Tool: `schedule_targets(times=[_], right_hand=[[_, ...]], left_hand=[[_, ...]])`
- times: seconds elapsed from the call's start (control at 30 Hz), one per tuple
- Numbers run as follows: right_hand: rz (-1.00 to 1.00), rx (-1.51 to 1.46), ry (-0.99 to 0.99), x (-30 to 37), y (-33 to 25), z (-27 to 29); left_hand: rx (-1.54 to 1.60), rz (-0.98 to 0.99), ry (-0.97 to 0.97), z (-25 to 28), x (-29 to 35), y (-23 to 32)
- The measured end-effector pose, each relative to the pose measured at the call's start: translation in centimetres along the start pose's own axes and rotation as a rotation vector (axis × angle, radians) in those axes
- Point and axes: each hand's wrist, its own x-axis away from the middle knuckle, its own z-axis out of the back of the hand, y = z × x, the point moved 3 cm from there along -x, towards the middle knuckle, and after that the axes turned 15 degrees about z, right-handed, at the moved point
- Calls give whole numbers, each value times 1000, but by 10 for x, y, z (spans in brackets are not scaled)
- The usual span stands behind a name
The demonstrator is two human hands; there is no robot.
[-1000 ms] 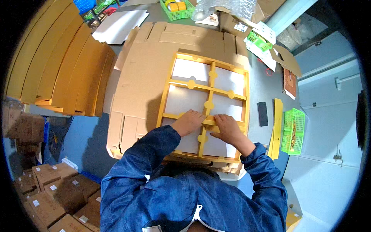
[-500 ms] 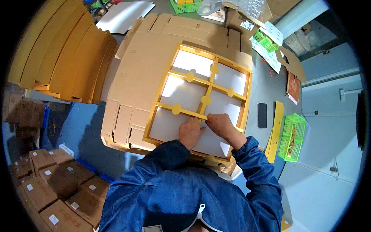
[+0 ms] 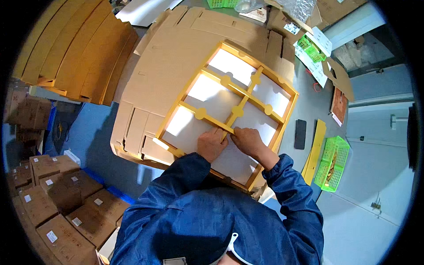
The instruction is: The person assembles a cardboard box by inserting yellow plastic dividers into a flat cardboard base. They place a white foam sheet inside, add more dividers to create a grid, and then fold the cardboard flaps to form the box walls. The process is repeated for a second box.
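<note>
A shallow yellow box [image 3: 172,113] with a white floor lies tilted on the cardboard. Yellow divider strips with round tabs split it into compartments. The near crosswise divider strip [image 3: 200,113] runs toward my hands and meets a lengthwise divider strip [image 3: 237,110] there. My left hand [image 3: 212,144] is closed, its fingertips at the lengthwise strip just below the crossing. On the other side, my right hand [image 3: 248,140] pinches the crosswise strip's end by the joint. The knuckles partly hide the spot where the strips meet.
Flattened brown cardboard [image 3: 154,84] lies under the box. To the right are a black phone [image 3: 300,134], a yellow strip [image 3: 314,150] and a green basket [image 3: 332,163]. Tall yellow stacks [image 3: 84,53] stand at left, with several brown cartons [image 3: 66,194] below.
The box has turned clockwise a little in view, its far end shifting right. Both hands have drawn closer together at the strip crossing, the left one moving slightly up and left.
</note>
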Motion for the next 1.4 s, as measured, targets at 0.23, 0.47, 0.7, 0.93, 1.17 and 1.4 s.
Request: schedule_targets(times=[0.23,0.47,0.7,0.93,1.17,1.4], right_hand=[[2,65,38,2,-12,-1],[-37,106,95,2,-26,3],[28,-321,-8,-1,0,8],[161,91,-4,1,-6,9],[20,-83,-66,0,-5,7],[15,-173,-101,-2,0,3]], left_hand=[[32,15,-47,2,-2,-5],[15,-6,-33,3,-5,-5],[-92,9,-103,5,-5,-2],[-29,21,-12,3,-4,0],[-6,-7,-5,-1,-1,4],[67,46,-31,5,-1,5]])
